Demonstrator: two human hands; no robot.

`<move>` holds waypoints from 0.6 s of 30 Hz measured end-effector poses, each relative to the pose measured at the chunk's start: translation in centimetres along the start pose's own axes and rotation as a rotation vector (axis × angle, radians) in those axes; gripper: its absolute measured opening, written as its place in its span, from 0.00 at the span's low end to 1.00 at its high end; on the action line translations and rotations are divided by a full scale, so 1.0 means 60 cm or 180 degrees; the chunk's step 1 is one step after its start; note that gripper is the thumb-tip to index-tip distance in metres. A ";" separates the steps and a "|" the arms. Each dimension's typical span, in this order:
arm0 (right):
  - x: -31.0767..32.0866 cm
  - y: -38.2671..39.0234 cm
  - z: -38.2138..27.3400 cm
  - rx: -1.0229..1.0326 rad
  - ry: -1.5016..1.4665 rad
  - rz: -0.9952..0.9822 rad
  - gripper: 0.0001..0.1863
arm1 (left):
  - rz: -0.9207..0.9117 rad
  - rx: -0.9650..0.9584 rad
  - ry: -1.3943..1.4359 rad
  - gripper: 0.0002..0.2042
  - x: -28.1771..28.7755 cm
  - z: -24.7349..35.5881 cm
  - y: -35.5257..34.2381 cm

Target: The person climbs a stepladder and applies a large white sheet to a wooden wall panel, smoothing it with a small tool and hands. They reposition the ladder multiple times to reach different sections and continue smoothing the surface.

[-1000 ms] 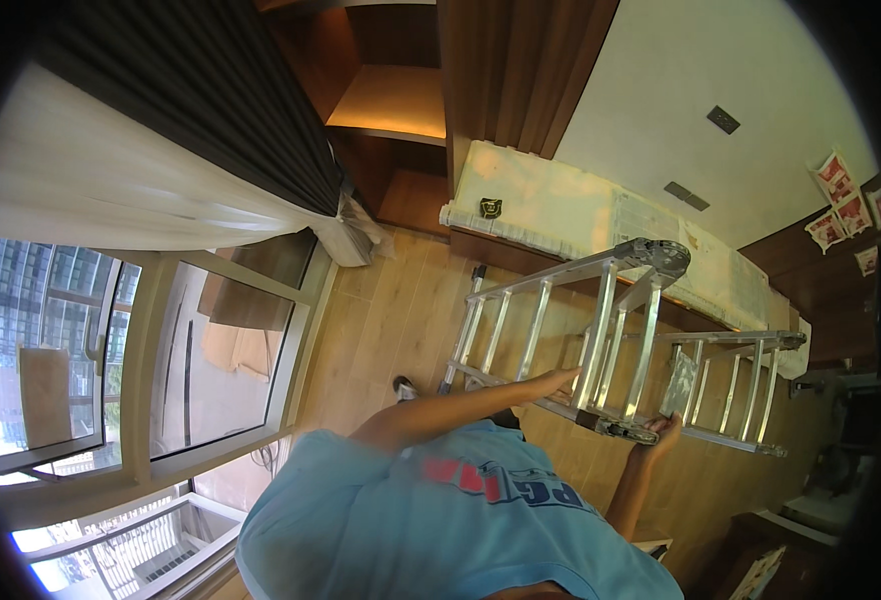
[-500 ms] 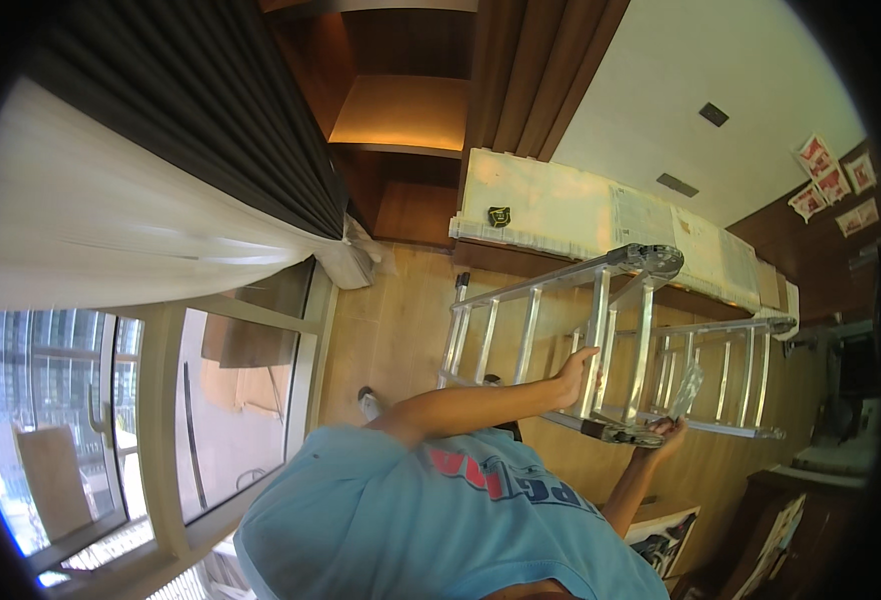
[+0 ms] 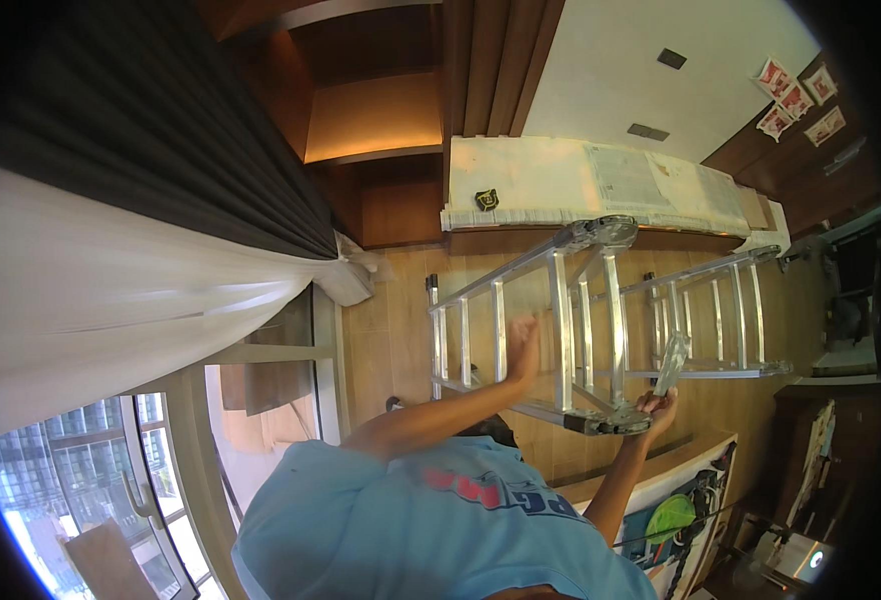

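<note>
A silver folding ladder (image 3: 561, 318) with dark hinges stands spread on the floor in front of me. My left hand (image 3: 524, 350) is over its left section, between the rungs, slightly blurred, with fingers stretched out and nothing seen in them. By the near hinge, my right hand (image 3: 658, 404) is closed around the lower end of a flat, shiny, see-through strip (image 3: 672, 362), which points upward. What exactly this strip is cannot be made out. The ladder's other section (image 3: 721, 310) lies beyond it to the right.
Beyond the ladder a long low cabinet (image 3: 521, 170) has a covered top, with a small black-and-yellow object (image 3: 487, 200) on it. Dark and white curtains (image 3: 151, 240) hang at left above a glazed door (image 3: 141, 490). A box of tools (image 3: 676, 520) is at lower right. Lit shelves (image 3: 376, 115) stand behind.
My left hand has come off the ladder's rung and moved left. The right hand still holds the strip near the hinge. The view has shifted, showing more of the tool box.
</note>
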State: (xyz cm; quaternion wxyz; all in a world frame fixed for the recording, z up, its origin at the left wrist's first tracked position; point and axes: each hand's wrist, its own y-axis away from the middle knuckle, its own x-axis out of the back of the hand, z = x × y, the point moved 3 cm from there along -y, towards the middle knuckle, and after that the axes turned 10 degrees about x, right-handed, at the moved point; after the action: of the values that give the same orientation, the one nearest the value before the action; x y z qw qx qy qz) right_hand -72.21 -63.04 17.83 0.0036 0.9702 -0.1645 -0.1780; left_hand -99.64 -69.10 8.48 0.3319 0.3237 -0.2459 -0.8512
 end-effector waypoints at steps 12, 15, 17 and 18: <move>-0.056 0.076 0.001 -0.0043 0.0209 -0.0259 0.12 | -0.1991 -0.0216 -0.2589 0.40 -0.231 0.375 -0.250; -0.042 0.078 0.005 -0.0066 0.0286 0.0103 0.12 | -0.2322 0.0745 -0.3700 0.50 -0.236 0.341 -0.253; -0.033 0.075 0.000 0.0004 0.0167 0.0274 0.13 | -0.2585 0.1328 -0.3889 0.53 -0.230 0.325 -0.247; -0.028 0.074 -0.002 -0.0075 0.0147 0.0450 0.13 | -0.2692 0.1449 -0.3851 0.51 -0.230 0.322 -0.245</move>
State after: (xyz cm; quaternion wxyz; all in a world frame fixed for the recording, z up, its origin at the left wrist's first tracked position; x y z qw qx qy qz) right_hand -75.04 -66.68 18.82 0.0314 0.9599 -0.2304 -0.1567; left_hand -111.53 -45.50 17.47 -0.2884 -0.0712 -0.4089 -0.8629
